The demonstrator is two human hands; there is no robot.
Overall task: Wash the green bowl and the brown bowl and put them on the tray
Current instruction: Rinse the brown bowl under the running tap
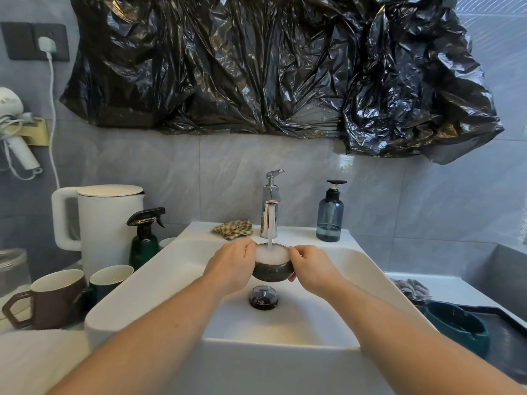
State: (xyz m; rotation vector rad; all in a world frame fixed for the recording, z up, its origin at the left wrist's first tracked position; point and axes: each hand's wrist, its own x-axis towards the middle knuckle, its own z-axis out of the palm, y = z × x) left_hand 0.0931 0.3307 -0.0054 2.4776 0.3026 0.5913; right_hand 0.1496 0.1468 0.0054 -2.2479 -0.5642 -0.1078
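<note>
**Bowl held under running tap at white sink**

At the centre of the frame, two bare hands hold a small dark bowl (pixel 270 272) under a stream of water (pixel 269 238) from a chrome tap (pixel 271 208). The left hand (pixel 232 265) clasps the bowl's left side and the right hand (pixel 306 265) its right, thumbs hooked over the rim — both grips closed on the bowl, which hangs upright above the drain (pixel 263 297) of the sink (pixel 285 323). The bowl is brimming with white froth where the stream lands. Its glaze looks dark, brownish-green; which of the two colours it is cannot be told for sure.

At the lower right of the frame a green bowl (pixel 453 327) rests on a dark tray (pixel 507 337), well apart from the hands, with a crumpled grey cloth (pixel 412 287) just behind it.

On the sink's back ledge a checked cloth (pixel 233 228) lies left of the tap and a blue pump bottle (pixel 330 215) stands to its right. At the left of the frame — a white kettle (pixel 105 223), a green spray bottle (pixel 145 238), a brown mug (pixel 54 299) and a green mug (pixel 109 280). Black plastic sheeting (pixel 271 67) covers the wall across the top.
</note>
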